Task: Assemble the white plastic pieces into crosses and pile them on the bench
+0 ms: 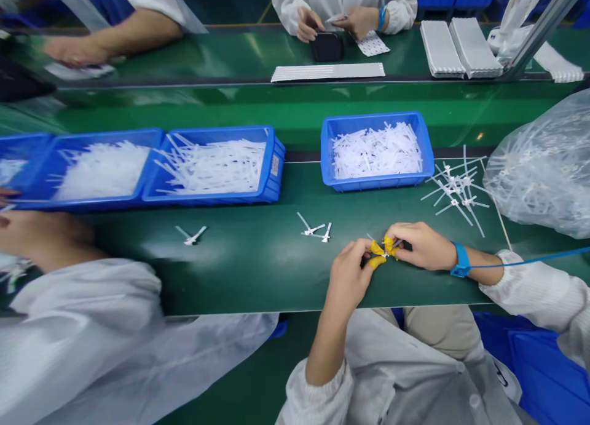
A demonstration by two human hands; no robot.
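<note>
My left hand (351, 272) and my right hand (421, 245) meet over the near edge of the green table (258, 259). Both wear yellow finger cots and pinch a small white plastic part (386, 250) between their fingertips. A blue strap (460, 260) with a blue cord circles my right wrist. A few assembled white parts (314, 229) lie just left of my hands. One more white piece (192, 235) lies farther left. A loose pile of white stick-like parts (456, 188) lies beyond my right hand.
A blue bin (377, 149) of white parts stands ahead; two more blue bins (214, 163) stand at the left. A clear bag (544, 163) of parts sits at the right. A co-worker's sleeve (83, 326) is at my left; other people's hands (336, 20) work across the belt.
</note>
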